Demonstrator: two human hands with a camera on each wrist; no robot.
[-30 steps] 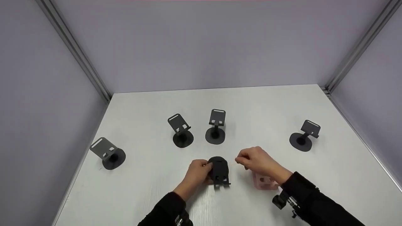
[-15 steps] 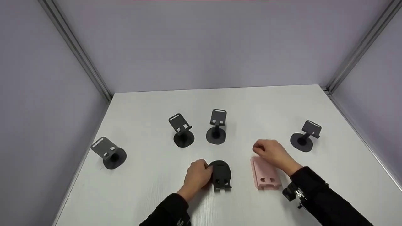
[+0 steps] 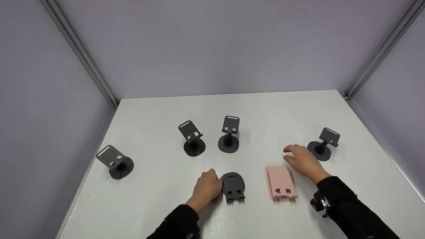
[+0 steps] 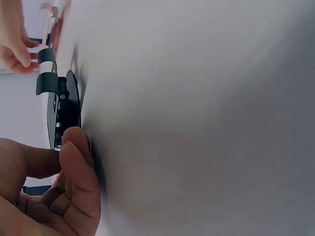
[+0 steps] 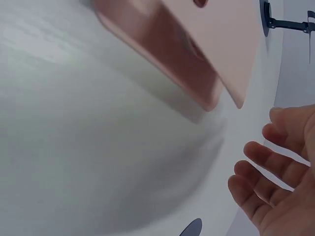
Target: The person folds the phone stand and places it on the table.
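On the bench (image 3: 159, 199), the left hand (image 3: 206, 187) curls against the left edge of the folded black stand (image 3: 233, 186), now laid flat. Right of that stand lies the pink stand (image 3: 280, 183), with four upright black stands behind. The right hand (image 3: 303, 161), fingers loose, has moved off the pink stand toward the far-right upright stand (image 3: 323, 143).

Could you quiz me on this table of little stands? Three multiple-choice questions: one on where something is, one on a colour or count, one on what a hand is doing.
1. Where does the pink stand lie?
A. between the two hands
B. at the far left edge
C. against the back wall

2. How many dark stands are on the table?
A. three
B. five
C. seven

3. The right hand is:
A. gripping the pink stand
B. open, holding nothing
C. a fist

Answers:
A, it lies flat between them.
B, four upright, one folded.
B, fingers spread.
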